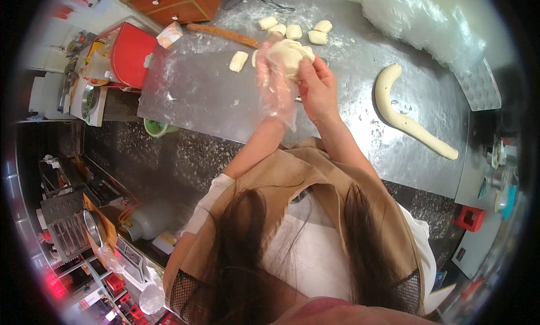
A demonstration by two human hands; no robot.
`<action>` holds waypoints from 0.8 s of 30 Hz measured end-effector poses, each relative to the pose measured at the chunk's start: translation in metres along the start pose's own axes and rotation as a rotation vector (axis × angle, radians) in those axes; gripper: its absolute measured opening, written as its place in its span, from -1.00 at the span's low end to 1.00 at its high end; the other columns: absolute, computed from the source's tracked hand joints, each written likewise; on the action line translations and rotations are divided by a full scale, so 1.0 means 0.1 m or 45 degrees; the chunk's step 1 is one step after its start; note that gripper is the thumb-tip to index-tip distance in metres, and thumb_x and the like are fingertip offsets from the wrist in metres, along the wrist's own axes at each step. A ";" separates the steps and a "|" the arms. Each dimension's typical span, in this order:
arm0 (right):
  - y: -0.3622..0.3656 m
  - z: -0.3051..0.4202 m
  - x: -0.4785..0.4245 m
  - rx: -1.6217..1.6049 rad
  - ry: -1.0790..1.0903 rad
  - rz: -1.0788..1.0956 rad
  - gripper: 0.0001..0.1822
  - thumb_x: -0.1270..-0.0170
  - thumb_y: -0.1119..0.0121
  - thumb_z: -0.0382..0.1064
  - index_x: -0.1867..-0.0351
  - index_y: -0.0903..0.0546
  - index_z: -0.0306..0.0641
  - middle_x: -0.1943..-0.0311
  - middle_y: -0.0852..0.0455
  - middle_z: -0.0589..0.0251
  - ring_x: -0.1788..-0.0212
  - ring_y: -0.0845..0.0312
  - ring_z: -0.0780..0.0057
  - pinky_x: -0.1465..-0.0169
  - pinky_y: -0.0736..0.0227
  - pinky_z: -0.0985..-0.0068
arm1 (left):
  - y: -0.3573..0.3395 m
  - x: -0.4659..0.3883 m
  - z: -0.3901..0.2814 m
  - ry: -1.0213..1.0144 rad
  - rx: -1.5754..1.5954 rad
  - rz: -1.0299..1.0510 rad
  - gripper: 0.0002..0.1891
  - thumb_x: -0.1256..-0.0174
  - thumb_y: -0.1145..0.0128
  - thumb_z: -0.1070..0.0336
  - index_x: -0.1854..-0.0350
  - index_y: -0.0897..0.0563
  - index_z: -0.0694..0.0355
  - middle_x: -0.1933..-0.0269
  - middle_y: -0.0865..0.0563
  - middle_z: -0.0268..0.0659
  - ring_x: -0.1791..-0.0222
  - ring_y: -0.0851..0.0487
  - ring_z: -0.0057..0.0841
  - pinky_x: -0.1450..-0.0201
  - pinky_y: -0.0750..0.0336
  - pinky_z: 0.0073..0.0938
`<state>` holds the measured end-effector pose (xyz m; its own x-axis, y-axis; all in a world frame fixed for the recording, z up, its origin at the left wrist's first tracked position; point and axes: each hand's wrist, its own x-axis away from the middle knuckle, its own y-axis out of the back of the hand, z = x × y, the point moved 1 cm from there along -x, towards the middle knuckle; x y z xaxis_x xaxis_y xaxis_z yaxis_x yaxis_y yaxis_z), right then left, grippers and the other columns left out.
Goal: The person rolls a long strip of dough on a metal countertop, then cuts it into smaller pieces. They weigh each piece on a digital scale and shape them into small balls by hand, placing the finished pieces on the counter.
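A flattened piece of pale dough (291, 54) is held up between my two hands, above the metal worktop (202, 93). My left hand (272, 78) wears a clear plastic glove and supports the dough from the left. Bare fingers of my right hand (318, 86) pinch its right edge, thumb on top. Behind the hands lie several short dough pieces (294, 31), and one more dough piece (238, 61) sits apart to the left. Something partly hidden, with a shiny edge, is under my hands.
A wooden rolling pin (223, 34) lies behind my left hand. To the right rests a long curved dough roll (390, 107). A red box (134, 55) stands at the left, a wooden drawer cabinet (168, 4) at the back. Clear plastic sheeting (405, 19) bulges over the far right.
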<state>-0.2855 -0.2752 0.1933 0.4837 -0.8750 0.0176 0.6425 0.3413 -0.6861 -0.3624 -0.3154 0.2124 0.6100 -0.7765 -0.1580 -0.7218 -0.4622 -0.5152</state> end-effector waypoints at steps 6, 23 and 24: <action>-0.01 0.23 -0.05 0.615 0.085 0.160 -0.75 -0.27 -0.08 -0.42 0.04 -0.64 -0.38 0.29 -0.72 0.31 0.28 -0.60 0.65 0.18 -0.47 0.68 | 0.12 -0.08 -0.17 0.166 -0.022 0.252 -0.53 -0.33 -0.13 0.32 -0.28 -0.39 0.23 -0.28 -0.45 -0.15 -0.29 -0.39 -0.39 -0.27 -0.35 -0.46; -0.02 0.23 -0.15 0.742 0.172 0.154 -0.69 -0.29 -0.13 -0.33 -0.04 -0.53 -0.41 0.24 -0.69 0.31 0.19 -0.55 0.62 0.12 -0.47 0.61 | 0.15 -0.20 -0.11 -0.110 -0.309 0.241 -0.53 -0.25 -0.22 0.36 -0.19 -0.42 0.31 -0.11 -0.56 -0.16 -0.11 -0.53 -0.39 -0.15 -0.47 -0.40; -0.08 0.21 -0.14 0.547 0.190 0.105 -0.70 -0.28 -0.14 -0.33 -0.01 -0.56 -0.41 0.27 -0.69 0.31 0.22 -0.56 0.63 0.14 -0.48 0.62 | 0.08 -0.20 -0.15 0.065 -0.220 -0.065 -0.66 -0.30 -0.16 0.42 -0.08 -0.47 0.36 -0.03 -0.64 -0.13 -0.01 -0.60 -0.37 -0.16 -0.49 -0.42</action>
<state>-0.2848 -0.2585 0.2139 0.4733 -0.8679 -0.1509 0.8084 0.4960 -0.3169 -0.3854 -0.3104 0.2239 0.6328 -0.7691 -0.0899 -0.7386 -0.5646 -0.3683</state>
